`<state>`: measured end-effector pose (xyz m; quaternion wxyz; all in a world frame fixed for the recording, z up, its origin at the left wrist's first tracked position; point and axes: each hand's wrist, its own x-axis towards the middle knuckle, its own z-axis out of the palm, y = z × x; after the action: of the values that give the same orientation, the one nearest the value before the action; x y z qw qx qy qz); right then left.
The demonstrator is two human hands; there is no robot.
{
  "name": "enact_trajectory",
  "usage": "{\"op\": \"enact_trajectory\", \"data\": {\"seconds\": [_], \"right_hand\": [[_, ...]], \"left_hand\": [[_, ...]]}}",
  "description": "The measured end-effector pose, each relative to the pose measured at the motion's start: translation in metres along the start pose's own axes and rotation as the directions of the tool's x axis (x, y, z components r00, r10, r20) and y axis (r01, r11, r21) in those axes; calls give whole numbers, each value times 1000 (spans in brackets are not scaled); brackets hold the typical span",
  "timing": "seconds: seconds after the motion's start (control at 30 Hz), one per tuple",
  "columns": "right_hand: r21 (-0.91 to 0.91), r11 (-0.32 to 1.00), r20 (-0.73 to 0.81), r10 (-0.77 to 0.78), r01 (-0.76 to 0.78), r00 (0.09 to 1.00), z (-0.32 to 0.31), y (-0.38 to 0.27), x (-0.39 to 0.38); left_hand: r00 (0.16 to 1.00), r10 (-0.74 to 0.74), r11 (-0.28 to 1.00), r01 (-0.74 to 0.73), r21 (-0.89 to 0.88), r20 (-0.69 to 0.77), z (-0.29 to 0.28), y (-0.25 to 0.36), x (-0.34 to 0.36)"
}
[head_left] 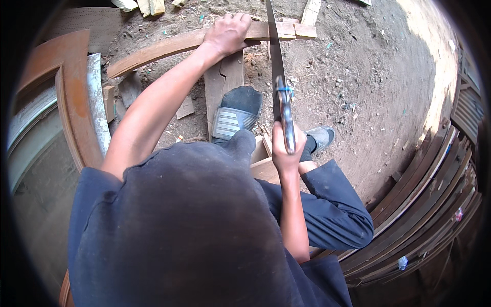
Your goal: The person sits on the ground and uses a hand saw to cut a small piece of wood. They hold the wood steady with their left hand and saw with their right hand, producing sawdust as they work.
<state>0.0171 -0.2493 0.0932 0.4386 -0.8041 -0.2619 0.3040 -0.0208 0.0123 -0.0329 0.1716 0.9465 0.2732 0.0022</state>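
Note:
My left hand (pixel 228 34) is wrapped over a wooden strip (pixel 169 47) that runs left to right near the top, holding it against a board (pixel 232 71) underneath. In my right hand (pixel 285 148) is the handle of a handsaw (pixel 276 56). Its long dark blade points away from me and crosses the strip to the right of my left hand. Whether the teeth have entered the wood cannot be seen. Blue cord is tied round the saw near its handle. The strip's right end (pixel 305 31) sticks out past the blade.
My sandalled foot (pixel 237 115) rests by the board, and the other shoe (pixel 321 138) is on the dirt ground. A brown wooden frame (pixel 76 97) leans at the left. Stacked long planks (pixel 419 199) lie at the lower right. Wood offcuts (pixel 151 6) are scattered at the top.

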Motion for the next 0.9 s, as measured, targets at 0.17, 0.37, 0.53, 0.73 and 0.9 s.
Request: {"op": "enact_trajectory", "data": {"seconds": [0.17,0.37,0.53,0.73,0.9], "right_hand": [[104,994,-25,32,-29,999,17,-4,31],[-82,996,5,31,-31,999,-15,2,-28],[18,999,-9,-38,38,999,11,8,12],[131,990,-22,62,-59,998,14,5,26],[-34,999,8,15,-15,1000,-15,6,-26]], "left_hand": [[994,53,998,-54,-11,-94,2,1,1],[998,2,999,-4,46,57,-4,2,2],[1000,-12,1000,12,-1,18,-7,4,1],[999,-26,999,25,35,22,-8,6,3],[1000,-7,1000,6,17,30,-5,3,2]]}}
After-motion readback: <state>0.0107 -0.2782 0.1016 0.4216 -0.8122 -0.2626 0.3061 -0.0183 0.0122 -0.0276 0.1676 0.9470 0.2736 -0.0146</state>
